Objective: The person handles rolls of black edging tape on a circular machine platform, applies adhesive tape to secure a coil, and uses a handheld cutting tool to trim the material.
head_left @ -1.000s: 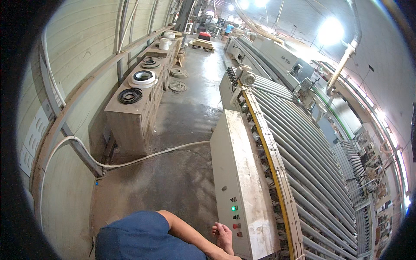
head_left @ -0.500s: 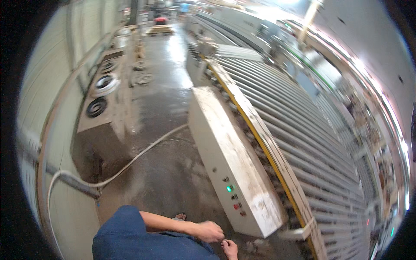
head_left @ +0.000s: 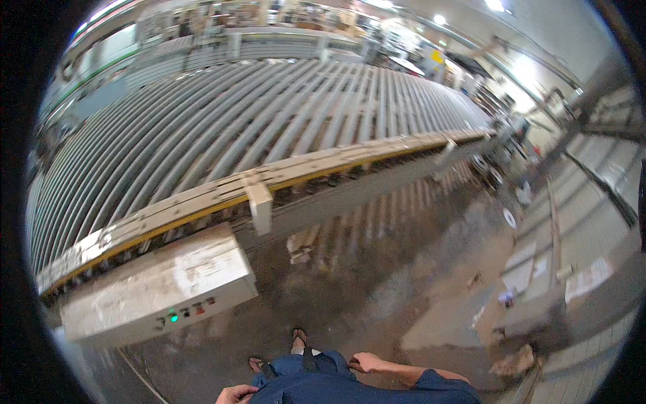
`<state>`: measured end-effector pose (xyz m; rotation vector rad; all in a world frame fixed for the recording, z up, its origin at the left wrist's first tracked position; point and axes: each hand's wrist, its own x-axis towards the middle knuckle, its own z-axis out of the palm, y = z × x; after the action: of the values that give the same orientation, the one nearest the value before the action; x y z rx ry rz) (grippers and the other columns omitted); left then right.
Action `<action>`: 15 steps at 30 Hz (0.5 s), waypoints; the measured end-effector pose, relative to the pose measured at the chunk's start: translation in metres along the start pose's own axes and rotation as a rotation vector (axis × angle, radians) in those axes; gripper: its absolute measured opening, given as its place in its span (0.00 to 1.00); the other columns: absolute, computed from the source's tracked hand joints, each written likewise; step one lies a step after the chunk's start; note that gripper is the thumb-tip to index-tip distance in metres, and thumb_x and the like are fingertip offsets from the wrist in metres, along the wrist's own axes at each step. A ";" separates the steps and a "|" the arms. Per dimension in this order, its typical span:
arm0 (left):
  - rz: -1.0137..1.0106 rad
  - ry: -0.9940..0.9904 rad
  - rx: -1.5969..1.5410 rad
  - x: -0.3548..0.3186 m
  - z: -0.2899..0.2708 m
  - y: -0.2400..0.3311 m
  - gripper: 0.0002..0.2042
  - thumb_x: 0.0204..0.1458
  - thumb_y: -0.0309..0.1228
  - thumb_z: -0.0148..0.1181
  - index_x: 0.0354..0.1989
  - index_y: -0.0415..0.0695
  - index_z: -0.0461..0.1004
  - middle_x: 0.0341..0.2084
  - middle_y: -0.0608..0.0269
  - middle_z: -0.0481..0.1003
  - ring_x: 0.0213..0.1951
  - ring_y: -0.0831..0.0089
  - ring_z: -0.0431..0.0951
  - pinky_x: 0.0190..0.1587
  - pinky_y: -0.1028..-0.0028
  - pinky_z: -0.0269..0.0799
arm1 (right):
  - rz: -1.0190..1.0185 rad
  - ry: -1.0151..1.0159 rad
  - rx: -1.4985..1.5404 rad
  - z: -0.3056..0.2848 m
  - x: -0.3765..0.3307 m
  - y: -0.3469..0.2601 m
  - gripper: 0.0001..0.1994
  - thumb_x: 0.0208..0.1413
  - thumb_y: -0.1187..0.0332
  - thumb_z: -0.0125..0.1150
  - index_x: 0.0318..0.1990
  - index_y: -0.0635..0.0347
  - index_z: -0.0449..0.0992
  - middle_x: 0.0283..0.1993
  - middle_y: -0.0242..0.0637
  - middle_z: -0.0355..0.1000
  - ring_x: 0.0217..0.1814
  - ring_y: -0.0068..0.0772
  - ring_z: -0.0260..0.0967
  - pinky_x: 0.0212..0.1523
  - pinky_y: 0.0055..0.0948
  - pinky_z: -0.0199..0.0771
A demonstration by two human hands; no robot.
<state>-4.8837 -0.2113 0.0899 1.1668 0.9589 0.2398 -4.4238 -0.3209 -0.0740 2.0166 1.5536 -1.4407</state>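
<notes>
Floor: wet grey concrete floor [head_left: 377, 283], big workshop hall.
Left: long white control cabinet [head_left: 158, 286], green lamp lit, lying left-to-right, up-left of both hands.
Left hand [head_left: 237, 394]: nearer it, curled at the blue clothing [head_left: 316, 384], empty.
Right hand [head_left: 367, 362]: fingers together, pinching the waistband.
Behind: roller conveyor [head_left: 269, 128].

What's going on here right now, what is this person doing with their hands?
A person stands on a concrete floor in a factory hall, facing a long roller conveyor. Neither hand works on the machine. The left hand and the right hand are both down at the waist of the person's blue clothing, holding no tool. A worn white control cabinet with small lit buttons on its front stands ahead to the left, untouched, and the rollers carry nothing in view.
</notes>
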 end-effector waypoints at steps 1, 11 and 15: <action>-0.023 -0.074 -0.074 0.011 0.001 0.000 0.11 0.62 0.29 0.55 0.49 0.37 0.76 0.40 0.62 0.79 0.43 0.77 0.74 0.48 0.73 0.71 | 0.020 0.016 0.041 0.011 -0.008 0.009 0.19 0.60 0.54 0.54 0.49 0.57 0.78 0.46 0.44 0.78 0.46 0.51 0.75 0.47 0.43 0.73; -0.417 -0.595 0.267 0.148 -0.002 0.059 0.27 0.65 0.53 0.44 0.59 0.42 0.72 0.47 0.64 0.76 0.50 0.74 0.71 0.54 0.71 0.68 | 0.347 0.175 0.639 0.121 -0.049 0.084 0.17 0.60 0.55 0.58 0.45 0.59 0.80 0.33 0.38 0.79 0.34 0.30 0.75 0.38 0.32 0.76; -0.434 -0.726 0.393 0.192 0.015 0.103 0.32 0.65 0.57 0.41 0.62 0.41 0.68 0.51 0.62 0.74 0.50 0.71 0.72 0.54 0.70 0.69 | 0.382 0.290 1.066 0.191 -0.029 0.121 0.17 0.60 0.56 0.60 0.46 0.62 0.79 0.33 0.36 0.79 0.33 0.26 0.74 0.36 0.29 0.76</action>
<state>-4.7261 -0.0604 0.0814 1.2284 0.5888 -0.7101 -4.4290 -0.5164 -0.1902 2.9409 0.3180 -2.0931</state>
